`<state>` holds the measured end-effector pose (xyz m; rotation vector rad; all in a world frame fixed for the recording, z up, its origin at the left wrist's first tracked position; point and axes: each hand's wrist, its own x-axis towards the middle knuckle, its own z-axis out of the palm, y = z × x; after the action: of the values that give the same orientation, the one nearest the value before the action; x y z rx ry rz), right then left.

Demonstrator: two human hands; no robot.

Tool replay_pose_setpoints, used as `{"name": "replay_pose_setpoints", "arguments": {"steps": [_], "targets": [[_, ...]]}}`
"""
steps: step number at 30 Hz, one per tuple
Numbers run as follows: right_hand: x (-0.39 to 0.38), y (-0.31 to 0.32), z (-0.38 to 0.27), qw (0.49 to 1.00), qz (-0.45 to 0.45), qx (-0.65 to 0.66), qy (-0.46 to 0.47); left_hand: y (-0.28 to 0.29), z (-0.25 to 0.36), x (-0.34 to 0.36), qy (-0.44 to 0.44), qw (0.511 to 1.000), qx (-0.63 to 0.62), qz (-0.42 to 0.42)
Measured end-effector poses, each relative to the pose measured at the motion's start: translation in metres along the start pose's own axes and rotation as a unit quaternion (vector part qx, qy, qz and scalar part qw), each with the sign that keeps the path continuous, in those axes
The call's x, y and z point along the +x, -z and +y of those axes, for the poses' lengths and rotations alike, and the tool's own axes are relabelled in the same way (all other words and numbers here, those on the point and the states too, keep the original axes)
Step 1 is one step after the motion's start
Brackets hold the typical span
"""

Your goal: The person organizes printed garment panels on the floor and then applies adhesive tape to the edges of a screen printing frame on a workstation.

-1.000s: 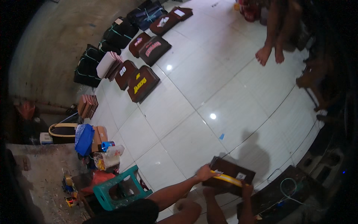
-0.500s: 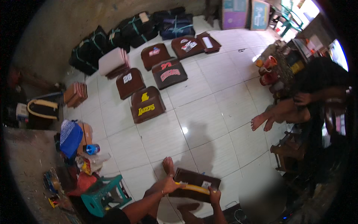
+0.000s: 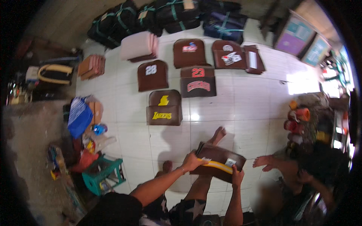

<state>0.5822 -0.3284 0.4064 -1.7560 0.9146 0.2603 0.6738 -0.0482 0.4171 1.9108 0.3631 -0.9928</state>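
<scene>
My left hand (image 3: 191,162) and my right hand (image 3: 237,176) grip a flat dark brown leather-like panel (image 3: 215,174) by its two ends. A yellow and white stripe runs along the panel, and a small white patch sits near its right end. It may be several layers; I cannot tell. My thumbs lie on top and my other fingers are mostly hidden beneath. Ahead on the floor lie brown panels with prints: one with yellow prints (image 3: 164,102), one with a white print (image 3: 152,81), and a brown and black pair with red prints (image 3: 198,80).
Black bundles tied with green cord (image 3: 177,15) line the wall. Near them sits a pale pink stack (image 3: 137,47); a brown stack (image 3: 90,67) lies farther left. At left stands a green plastic stool (image 3: 102,173). Another person's leg (image 3: 281,165) reaches in from the right.
I have stepped forward, and one foot is now ahead of the panel. My view has turned right. Both hands keep hold of the brown panel.
</scene>
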Motion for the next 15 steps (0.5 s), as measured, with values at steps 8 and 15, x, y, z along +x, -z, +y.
{"name": "replay_pose_setpoints", "arguments": {"steps": [8,15], "targets": [[0.284,0.001,-0.050,0.964,0.043,-0.255,0.064,-0.048,0.097,0.231,0.057,0.996,0.012,0.073],[0.549,-0.023,-0.041,0.979,-0.080,-0.149,0.113,-0.089,0.123,0.464,-0.026,0.995,-0.053,0.085]]}}
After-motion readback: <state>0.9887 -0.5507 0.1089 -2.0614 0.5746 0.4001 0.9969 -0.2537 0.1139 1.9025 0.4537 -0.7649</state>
